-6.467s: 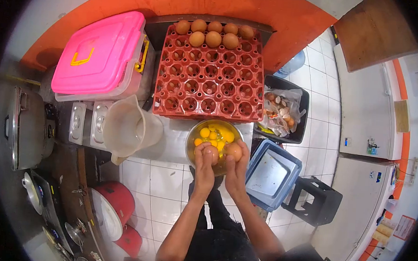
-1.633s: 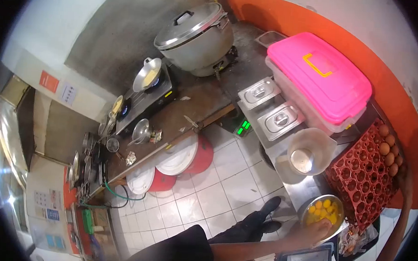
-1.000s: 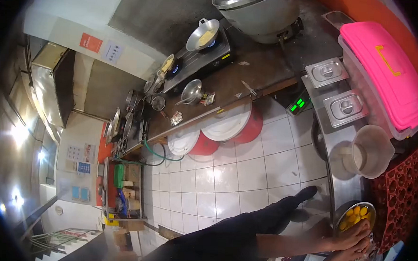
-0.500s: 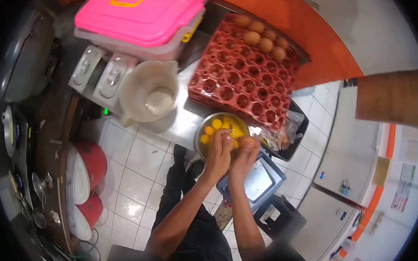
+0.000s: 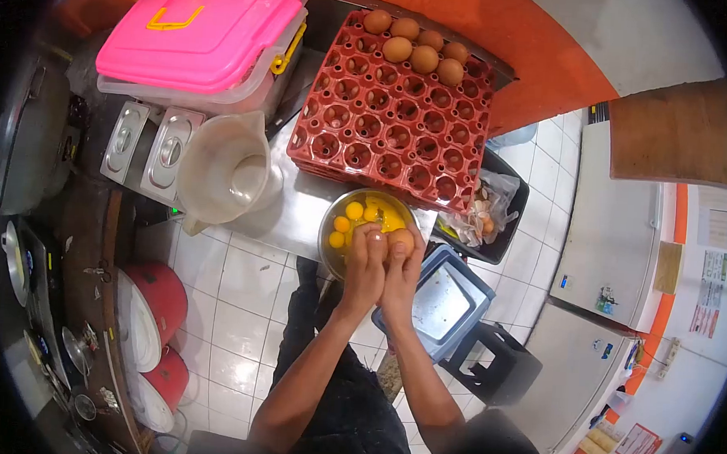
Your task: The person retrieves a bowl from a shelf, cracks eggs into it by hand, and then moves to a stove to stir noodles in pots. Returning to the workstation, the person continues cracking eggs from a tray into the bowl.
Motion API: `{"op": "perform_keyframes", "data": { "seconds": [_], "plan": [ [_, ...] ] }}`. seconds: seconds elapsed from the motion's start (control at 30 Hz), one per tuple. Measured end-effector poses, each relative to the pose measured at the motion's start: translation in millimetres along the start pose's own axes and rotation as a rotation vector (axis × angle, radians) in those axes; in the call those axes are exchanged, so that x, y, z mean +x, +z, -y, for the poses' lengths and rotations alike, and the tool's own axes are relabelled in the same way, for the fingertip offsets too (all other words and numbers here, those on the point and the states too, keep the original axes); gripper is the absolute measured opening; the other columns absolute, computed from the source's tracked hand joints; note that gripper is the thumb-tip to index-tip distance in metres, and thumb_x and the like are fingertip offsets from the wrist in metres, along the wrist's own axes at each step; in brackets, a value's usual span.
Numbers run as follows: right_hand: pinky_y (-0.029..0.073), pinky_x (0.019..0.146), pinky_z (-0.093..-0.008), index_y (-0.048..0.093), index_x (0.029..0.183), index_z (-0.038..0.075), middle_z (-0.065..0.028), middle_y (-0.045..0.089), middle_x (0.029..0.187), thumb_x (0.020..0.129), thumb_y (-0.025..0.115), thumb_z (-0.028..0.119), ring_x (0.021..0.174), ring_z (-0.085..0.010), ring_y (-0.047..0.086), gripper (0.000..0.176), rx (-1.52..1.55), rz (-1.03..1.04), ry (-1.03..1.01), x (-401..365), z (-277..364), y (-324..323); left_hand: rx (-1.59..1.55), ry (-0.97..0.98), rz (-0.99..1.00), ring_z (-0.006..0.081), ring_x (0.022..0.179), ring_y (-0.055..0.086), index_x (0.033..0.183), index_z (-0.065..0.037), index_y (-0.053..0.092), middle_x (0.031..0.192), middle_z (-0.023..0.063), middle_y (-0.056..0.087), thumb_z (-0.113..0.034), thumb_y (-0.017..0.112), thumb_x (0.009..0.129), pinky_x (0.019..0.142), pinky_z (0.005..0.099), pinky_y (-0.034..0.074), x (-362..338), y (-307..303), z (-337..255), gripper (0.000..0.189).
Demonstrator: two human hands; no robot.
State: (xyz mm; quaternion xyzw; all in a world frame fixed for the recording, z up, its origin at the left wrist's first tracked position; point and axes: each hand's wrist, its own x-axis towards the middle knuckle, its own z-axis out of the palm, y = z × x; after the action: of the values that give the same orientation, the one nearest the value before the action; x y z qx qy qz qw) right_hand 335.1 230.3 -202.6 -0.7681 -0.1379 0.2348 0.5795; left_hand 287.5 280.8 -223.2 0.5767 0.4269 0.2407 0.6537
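Note:
A metal bowl [image 5: 327, 256] holds several yellow yolks in clear egg white. Over its lower right part, my right hand [image 5: 401, 270] has its fingers wrapped round a brown egg [image 5: 400, 242]. Close against it on the left is my left hand [image 5: 365, 268], its fingertips curled beside the egg; whether they press on the shell is hard to see. Beyond the bowl lies a stack of red egg trays [image 5: 394, 122], with several brown eggs [image 5: 424, 58] in the top tray's far rows.
Left of the trays stand a white plastic pitcher [image 5: 225, 170], lidded metal containers [image 5: 167, 152] and a pink-lidded box [image 5: 201, 29]. A black bin [image 5: 507, 234] with eggshells and plastic is on the right, near a blue-grey container [image 5: 437, 305].
My hands have come together around the egg over the bowl; before, they were slightly apart. The whole view has shifted, so the trays and bowl appear further left.

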Motion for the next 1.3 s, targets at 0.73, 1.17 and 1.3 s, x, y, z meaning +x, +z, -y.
{"op": "perform_keyframes", "data": {
  "seconds": [0.73,1.17,1.3],
  "plan": [
    [0.052,0.084,-0.027,0.064,0.119,0.005,-0.0072,0.068,0.11,0.086,0.076,0.016,0.093,-0.0141,0.065,0.037,-0.266,0.677,-0.073,58,28,-76,-0.32,-0.368,0.46,0.01,0.072,0.056,0.119,-0.007,0.049,0.108,0.0084,0.054,-0.033,0.04,0.107,0.063,0.0204,0.047,24,-37,6,0.03],
    [0.053,0.084,-0.026,0.069,0.123,0.002,-0.0083,0.072,0.106,0.083,0.074,0.013,0.093,-0.0127,0.065,0.042,-0.272,0.67,0.065,67,6,-63,-0.237,-0.452,0.493,0.0125,0.08,0.064,0.127,0.0,0.051,0.104,0.0082,0.062,-0.031,0.064,0.098,0.072,0.0231,0.052,23,-59,-20,0.044],
    [0.053,0.082,-0.0253,0.07,0.121,0.001,-0.0083,0.072,0.103,0.082,0.073,0.011,0.09,-0.0122,0.066,0.04,-0.271,0.555,0.074,55,-2,-53,-0.112,-0.204,0.276,0.0155,0.084,0.068,0.122,0.001,0.053,0.105,0.0112,0.065,-0.021,0.077,0.088,0.076,0.0268,0.055,6,-52,-8,0.047]
  ]
}}
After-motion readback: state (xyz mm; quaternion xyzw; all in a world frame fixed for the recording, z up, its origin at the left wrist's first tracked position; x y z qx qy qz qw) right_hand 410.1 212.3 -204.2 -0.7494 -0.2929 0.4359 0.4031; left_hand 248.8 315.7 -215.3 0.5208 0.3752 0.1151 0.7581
